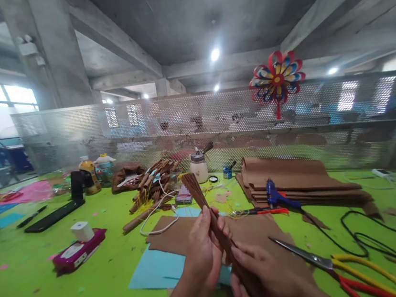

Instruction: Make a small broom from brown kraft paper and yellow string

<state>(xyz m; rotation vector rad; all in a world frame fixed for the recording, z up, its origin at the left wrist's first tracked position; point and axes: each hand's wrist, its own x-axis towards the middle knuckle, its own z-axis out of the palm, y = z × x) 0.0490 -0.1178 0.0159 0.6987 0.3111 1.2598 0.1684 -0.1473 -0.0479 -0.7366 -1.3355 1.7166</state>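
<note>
Two hands [205, 249] [259, 266] pinching pleated brown paper [196, 192], green tabletop [106, 270], perforated partition [179, 117], concrete ceiling [174, 11]

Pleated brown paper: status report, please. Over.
Left hand, right hand both gripping. Pleated brown paper bunched narrow, tilted. Scissors on the right, apart from both hands.

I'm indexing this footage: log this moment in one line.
left hand: holds narrow, pleated brown paper strip | right hand: holds strip lower down | right of hands: metal scissors with yellow and red handles
</note>
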